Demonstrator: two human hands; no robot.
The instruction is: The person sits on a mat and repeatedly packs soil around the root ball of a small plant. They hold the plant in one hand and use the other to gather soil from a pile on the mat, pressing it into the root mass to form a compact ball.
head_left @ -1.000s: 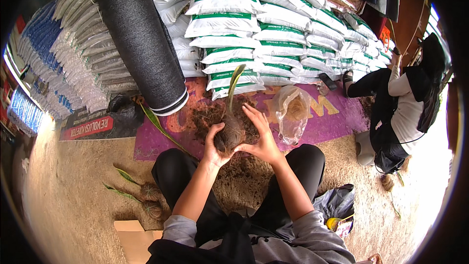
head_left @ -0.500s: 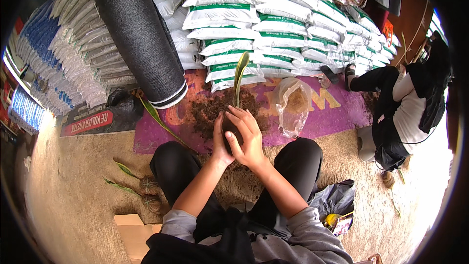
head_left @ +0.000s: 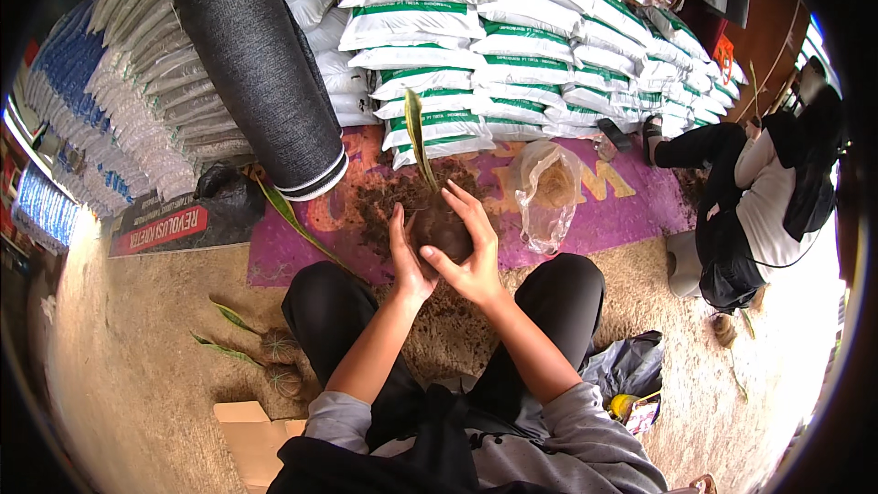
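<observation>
Between my two cupped palms sits a dark brown soil ball [head_left: 441, 230], with a tall green, yellow-edged snake plant leaf [head_left: 418, 139] rising from it and leaning left. My left hand [head_left: 411, 263] presses on its left side, fingers pointing up. On the other side my right hand [head_left: 476, 258] wraps round it, the thumb across the near face. Loose soil [head_left: 375, 210] is spread on the purple banner behind and beneath the ball.
An open clear plastic bag [head_left: 549, 197] holding brown fibre stands to the right. Another snake plant leaf [head_left: 297, 220] lies left; two small rooted plants [head_left: 274, 361] rest on the ground. A black mesh roll [head_left: 261, 73] and stacked white sacks [head_left: 416, 64] stand beyond. A person [head_left: 759, 183] crouches at right.
The soil ball has turned between my hands, so more of its dark round surface shows. Its leaf has swung left, and my fingers have spread farther apart around the ball.
</observation>
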